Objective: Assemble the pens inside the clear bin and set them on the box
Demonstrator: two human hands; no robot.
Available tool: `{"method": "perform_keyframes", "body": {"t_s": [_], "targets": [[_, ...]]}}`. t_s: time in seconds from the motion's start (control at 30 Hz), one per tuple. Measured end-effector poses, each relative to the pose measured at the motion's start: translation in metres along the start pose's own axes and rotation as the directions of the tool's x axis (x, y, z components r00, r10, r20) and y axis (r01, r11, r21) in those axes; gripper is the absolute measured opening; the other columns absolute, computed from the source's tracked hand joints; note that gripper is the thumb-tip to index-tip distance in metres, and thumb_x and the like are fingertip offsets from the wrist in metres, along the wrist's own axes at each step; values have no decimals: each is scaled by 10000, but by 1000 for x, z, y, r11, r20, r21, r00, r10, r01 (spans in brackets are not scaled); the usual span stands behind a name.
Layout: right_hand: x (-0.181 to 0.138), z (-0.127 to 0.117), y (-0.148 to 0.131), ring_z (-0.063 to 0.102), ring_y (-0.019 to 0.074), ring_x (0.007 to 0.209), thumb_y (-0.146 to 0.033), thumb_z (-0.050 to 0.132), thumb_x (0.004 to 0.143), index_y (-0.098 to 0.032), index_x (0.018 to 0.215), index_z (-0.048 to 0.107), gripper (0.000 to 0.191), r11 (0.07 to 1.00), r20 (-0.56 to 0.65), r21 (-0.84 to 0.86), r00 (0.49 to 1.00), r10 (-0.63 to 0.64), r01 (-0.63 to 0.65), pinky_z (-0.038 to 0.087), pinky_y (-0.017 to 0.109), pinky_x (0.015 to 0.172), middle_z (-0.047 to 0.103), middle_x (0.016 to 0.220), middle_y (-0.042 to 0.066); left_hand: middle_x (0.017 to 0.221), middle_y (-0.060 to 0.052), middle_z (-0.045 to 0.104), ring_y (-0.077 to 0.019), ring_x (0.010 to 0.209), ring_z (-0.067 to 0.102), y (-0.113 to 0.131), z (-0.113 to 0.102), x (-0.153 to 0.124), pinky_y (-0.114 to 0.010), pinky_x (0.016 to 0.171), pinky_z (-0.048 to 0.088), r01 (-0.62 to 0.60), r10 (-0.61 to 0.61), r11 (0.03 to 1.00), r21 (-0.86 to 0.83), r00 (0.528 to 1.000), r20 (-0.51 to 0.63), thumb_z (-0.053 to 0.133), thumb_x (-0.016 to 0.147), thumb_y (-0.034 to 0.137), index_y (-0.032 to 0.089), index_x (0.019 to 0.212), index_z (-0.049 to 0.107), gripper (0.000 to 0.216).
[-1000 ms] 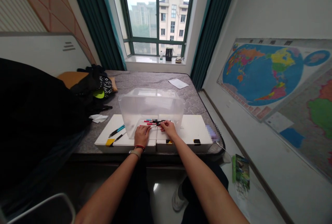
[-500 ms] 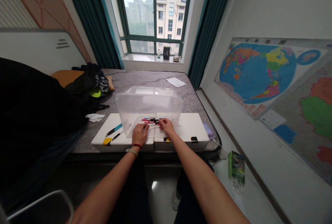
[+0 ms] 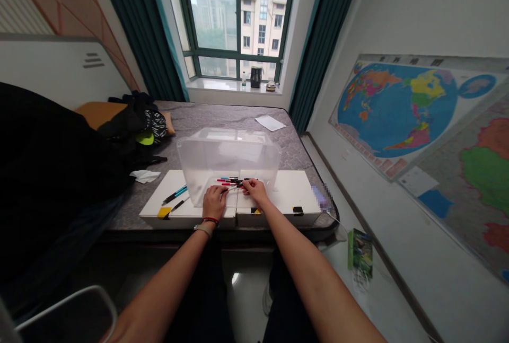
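A clear plastic storage box (image 3: 226,155) stands on the white boxes, with its open side seemingly toward me. Several pens (image 3: 227,179), with red, blue and black parts, lie in a loose pile at the box, just beyond my hands. My left hand (image 3: 214,201) has its fingers closed on one end of a thin, pale pen (image 3: 233,188). Pinched at the pen's other end are the fingertips of my right hand (image 3: 254,192), which partly hide it. To the left, blue pens (image 3: 175,195) and a black-and-white pen (image 3: 180,204) rest on the white box.
Two flat white boxes (image 3: 292,189) with yellow-and-black tape sit side by side at the front edge of a grey mattress (image 3: 222,112). Dark clothing (image 3: 51,157) is heaped at the left. A crumpled tissue (image 3: 145,176) and a white sheet of paper (image 3: 270,123) lie nearby.
The view has shifted slightly. Both hands stay at nearly the same place, closed on the pale pen, with only small finger movement.
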State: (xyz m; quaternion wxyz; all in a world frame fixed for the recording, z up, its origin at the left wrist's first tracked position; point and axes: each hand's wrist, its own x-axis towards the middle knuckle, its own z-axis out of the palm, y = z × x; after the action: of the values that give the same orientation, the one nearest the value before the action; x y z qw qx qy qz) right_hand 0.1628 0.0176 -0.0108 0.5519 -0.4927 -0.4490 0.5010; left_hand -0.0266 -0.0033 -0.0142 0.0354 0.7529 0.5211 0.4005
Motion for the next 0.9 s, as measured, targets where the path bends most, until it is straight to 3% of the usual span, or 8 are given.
{"method": "perform_keyframes", "body": {"t_s": [0.27,0.47,0.9], "targets": [[1,-1,1,559,94,490,-515,666,754,-170,700,555,366,999,-25,-28,999,-32,31,491,204,471,620,601,-6,1059,-74,662,-231,1009,569,0,1,2,-381,912,439,1,-3,997,-77,1000,-26,475,941,349,218,1046,650,242],[0,-1,-1,631,119,578,-484,715,713,-159,829,616,359,999,-23,37,1000,-1,2,531,225,530,667,683,19,940,-57,704,-221,895,601,-6,3,4,-348,801,469,95,-91,992,-88,995,43,480,925,447,246,1089,690,333],[-1,-1,-1,554,94,497,-543,693,716,-161,715,582,398,1000,-1,-19,1000,-8,8,476,205,480,648,631,13,954,-66,702,-225,930,582,-6,1,1,-371,871,448,-18,17,995,-101,1000,-14,489,932,423,213,993,695,300]]}}
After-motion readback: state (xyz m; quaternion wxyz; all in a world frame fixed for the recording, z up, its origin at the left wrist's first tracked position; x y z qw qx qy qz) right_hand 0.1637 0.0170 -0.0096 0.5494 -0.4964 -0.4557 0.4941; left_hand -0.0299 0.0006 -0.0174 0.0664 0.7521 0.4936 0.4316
